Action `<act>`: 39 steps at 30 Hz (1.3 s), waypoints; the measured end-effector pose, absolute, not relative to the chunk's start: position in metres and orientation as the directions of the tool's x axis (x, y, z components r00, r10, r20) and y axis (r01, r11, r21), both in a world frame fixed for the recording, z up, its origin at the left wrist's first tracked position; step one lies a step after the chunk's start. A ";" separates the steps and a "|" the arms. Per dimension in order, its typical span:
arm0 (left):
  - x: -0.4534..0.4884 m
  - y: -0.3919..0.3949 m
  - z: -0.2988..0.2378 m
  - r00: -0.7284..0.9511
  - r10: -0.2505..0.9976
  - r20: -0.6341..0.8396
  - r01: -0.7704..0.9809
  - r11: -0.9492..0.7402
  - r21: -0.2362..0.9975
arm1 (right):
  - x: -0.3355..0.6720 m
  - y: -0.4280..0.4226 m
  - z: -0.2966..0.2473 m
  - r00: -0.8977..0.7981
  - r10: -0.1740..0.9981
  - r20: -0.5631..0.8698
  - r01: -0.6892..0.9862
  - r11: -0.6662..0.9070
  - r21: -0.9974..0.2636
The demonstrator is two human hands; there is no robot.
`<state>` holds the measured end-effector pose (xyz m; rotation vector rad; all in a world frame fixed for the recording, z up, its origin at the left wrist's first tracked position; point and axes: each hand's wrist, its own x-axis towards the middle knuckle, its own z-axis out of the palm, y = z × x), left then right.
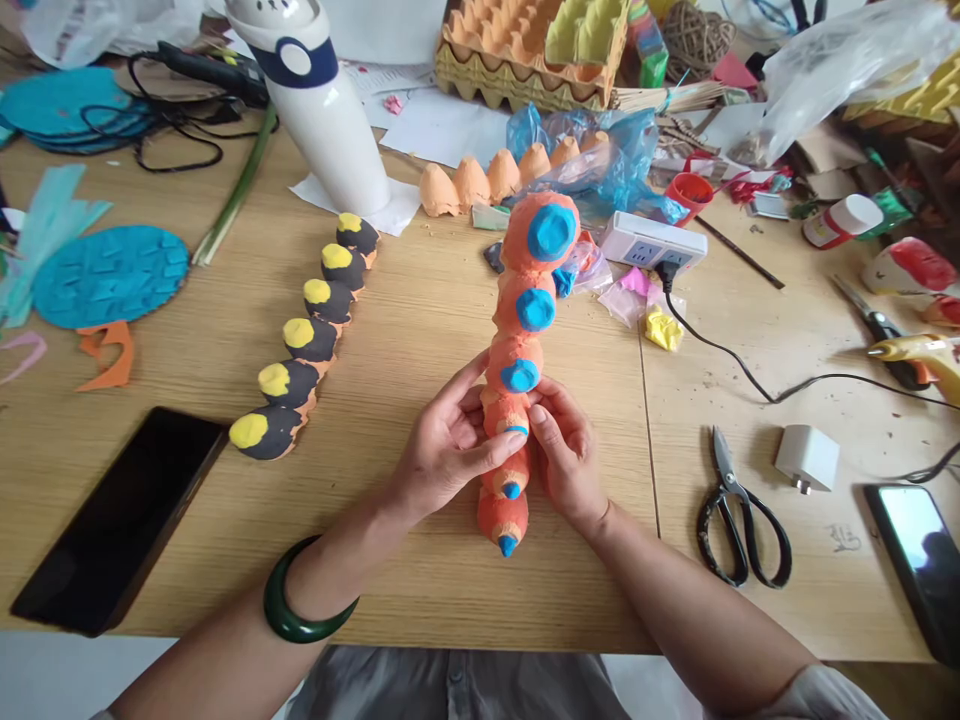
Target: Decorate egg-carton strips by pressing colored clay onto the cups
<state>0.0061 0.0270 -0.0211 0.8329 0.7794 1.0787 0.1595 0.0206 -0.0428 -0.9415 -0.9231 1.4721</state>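
An orange strip of egg-carton cups with blue clay caps (pixel 525 300) stands up from the table's middle, leaning away from me. My left hand (pixel 450 445) wraps its lower part from the left, thumb across the front. My right hand (pixel 566 455) grips the same part from the right. A green bangle (pixel 300 620) sits on my left wrist. A second strip, black cups with yellow caps (pixel 307 340), lies on the wooden table (pixel 390 330) to the left.
A black phone (pixel 120 520) lies front left, black scissors (pixel 739 515), a white charger (pixel 806 458) and another phone (pixel 919 555) front right. A power strip (pixel 652 242), white bottle (pixel 322 110), egg trays (pixel 525 50), glue gun (pixel 919 355) and teal paper discs (pixel 112 275) crowd the back and sides.
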 end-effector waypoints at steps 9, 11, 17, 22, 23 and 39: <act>-0.003 0.030 -0.023 0.435 0.896 -0.092 -0.443 0.302 0.844 | 0.160 0.020 -0.041 -0.088 0.988 -0.129 -0.423 -0.154 -0.893; -0.001 0.028 -0.022 0.406 0.908 -0.103 -0.429 0.289 0.856 | 0.160 0.020 -0.039 -0.098 0.988 -0.120 -0.420 -0.151 -0.895; 0.003 0.027 -0.018 0.372 0.905 -0.206 -0.426 0.364 0.828 | 0.160 0.020 -0.038 -0.106 0.987 -0.123 -0.424 -0.157 -0.892; 0.003 0.030 -0.012 0.417 0.867 -0.273 -0.500 0.469 0.728 | 0.159 0.020 -0.037 -0.113 0.984 -0.139 -0.383 -0.172 -0.907; 0.003 0.030 -0.011 0.422 0.863 -0.278 -0.507 0.479 0.717 | 0.159 0.020 -0.037 -0.117 0.984 -0.136 -0.382 -0.171 -0.908; -0.001 0.030 -0.009 0.438 0.849 -0.295 -0.512 0.506 0.694 | 0.161 0.022 -0.040 -0.136 0.979 -0.152 -0.385 -0.194 -0.902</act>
